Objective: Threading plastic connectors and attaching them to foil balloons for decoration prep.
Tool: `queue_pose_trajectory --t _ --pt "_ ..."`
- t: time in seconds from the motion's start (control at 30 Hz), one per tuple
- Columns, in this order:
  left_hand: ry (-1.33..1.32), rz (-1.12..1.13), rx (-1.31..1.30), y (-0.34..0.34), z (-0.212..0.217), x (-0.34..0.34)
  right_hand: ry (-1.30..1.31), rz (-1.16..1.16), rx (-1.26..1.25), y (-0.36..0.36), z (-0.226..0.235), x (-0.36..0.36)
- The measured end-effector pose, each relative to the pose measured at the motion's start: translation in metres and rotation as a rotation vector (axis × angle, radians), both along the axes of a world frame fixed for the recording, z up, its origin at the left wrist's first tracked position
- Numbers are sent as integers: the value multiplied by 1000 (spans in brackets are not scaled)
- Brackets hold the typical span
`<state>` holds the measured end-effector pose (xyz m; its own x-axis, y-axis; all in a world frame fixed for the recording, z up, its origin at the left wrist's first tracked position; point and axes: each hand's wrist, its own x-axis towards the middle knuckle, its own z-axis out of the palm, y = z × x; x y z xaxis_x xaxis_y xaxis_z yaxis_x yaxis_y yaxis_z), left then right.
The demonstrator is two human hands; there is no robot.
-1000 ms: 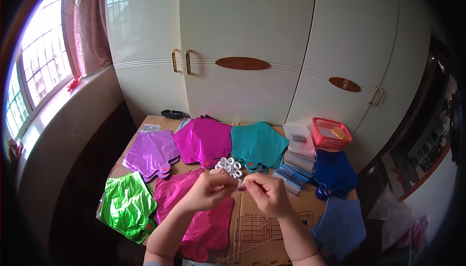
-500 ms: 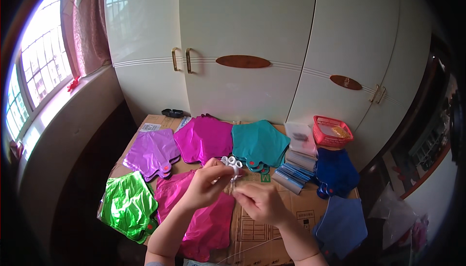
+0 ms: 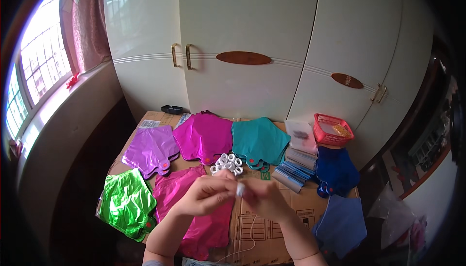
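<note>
Both hands meet over the middle of the desk (image 3: pixel 272 217), which is covered in flattened cardboard. The left hand (image 3: pixel 204 195) and right hand (image 3: pixel 264 199) are drawn close, fingertips pressed toward each other and pinching a small white piece (image 3: pixel 240 189) between them — probably one of the little rolls, though motion blur leaves its shape unsure. A thin white string (image 3: pixel 247 244) trails from the hands toward the near edge, which suggests they are held up and close so the fine thing can be worked at fingertip level. Just beyond the knuckles sits a cluster of small white rolls (image 3: pixel 227 163), within easy reach. The foil balloons lie flat and sorted by colour, fanned around the working spot: green (image 3: pixel 127 203) at the near left corner, purple (image 3: pixel 151 149) behind it, magenta (image 3: pixel 204 137) and teal (image 3: pixel 258 141) along the far edge, pink (image 3: pixel 194 217) under the left forearm, dark blue (image 3: pixel 336 169) and lighter blue (image 3: pixel 342 224) along the right edge. A stack of flat packets (image 3: pixel 296 171) and a red basket (image 3: pixel 332 130) sit toward the far right corner. The pink balloon is partly covered by the arm, the lighter blue one hangs past the desk's edge, and the basket's contents are too small to make out — as is the dark object (image 3: pixel 172 109) at the far left corner.
</note>
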<state>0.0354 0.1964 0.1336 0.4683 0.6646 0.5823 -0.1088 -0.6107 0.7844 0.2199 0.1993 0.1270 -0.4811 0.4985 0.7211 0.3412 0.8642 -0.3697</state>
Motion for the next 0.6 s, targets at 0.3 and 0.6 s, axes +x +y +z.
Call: queue_pose_trajectory --t 0.3,0.6 --pt "62 209 71 -5 7 2 82 46 -290 -6 -2 1" --pt "105 342 67 -4 4 3 219 53 -268 -11 3 -4"
